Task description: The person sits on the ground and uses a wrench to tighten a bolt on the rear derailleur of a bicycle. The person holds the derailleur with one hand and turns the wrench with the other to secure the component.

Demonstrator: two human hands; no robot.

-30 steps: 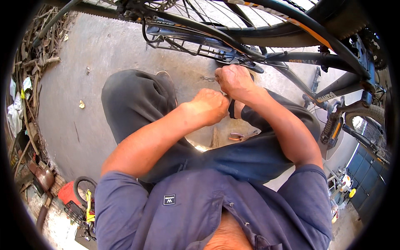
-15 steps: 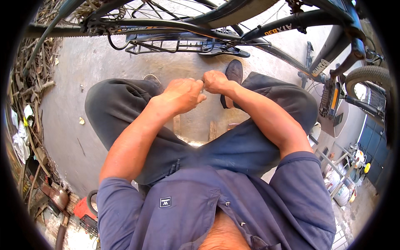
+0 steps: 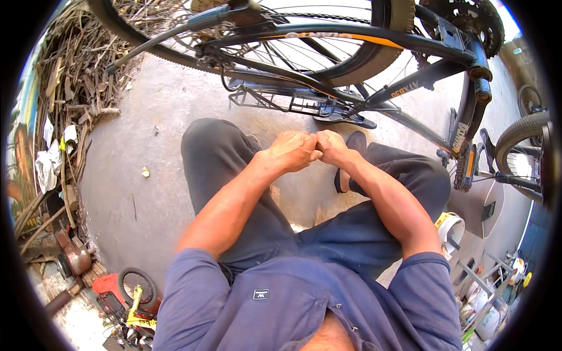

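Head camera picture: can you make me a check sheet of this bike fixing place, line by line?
Surface: bare grey concrete floor, a few scraps on it.
Job's things: upside-down bicycle; anything between the fists is hidden.
Clutter: pile of sticks, white rags, small yellow toy bike.
Hands: left hand and right hand closed, touching over the knees.
Cables: nothing seen.
Surroundings: second bike wheel at right.

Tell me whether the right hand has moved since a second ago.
Yes. The right hand has come away from the bicycle's rear rack, back toward the body, and now meets the left hand above the knees.
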